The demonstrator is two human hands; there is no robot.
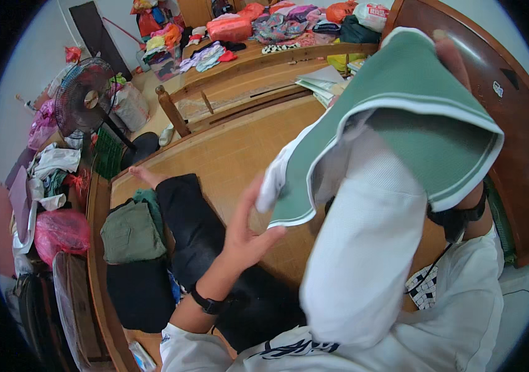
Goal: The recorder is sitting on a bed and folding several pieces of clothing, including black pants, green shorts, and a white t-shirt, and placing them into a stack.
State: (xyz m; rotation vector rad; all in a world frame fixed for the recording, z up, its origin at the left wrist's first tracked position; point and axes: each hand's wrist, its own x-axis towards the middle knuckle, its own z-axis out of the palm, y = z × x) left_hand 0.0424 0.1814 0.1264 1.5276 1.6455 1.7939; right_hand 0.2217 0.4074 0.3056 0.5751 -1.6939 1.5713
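A green and white garment (413,88) hangs in front of me, green panels edged in white, with a white sleeve-like part trailing towards my chest. My left hand (245,228) is at the garment's lower left edge, thumb and fingers around the green and white border. Raised at the upper right, my right hand (450,53) is mostly hidden behind the cloth, gripping its top edge. Folded olive-green clothing (133,232) lies at my left, over folded black cloth (141,293) and beside my black-trousered leg (190,223).
I sit on a wooden bed (199,162) with a low rail and a tall headboard (520,162) at right. Left of it stand a fan (90,98), a pink plastic bag (62,235) and heaped clothes (57,160). More clothes and bags (278,28) cover a surface at the back.
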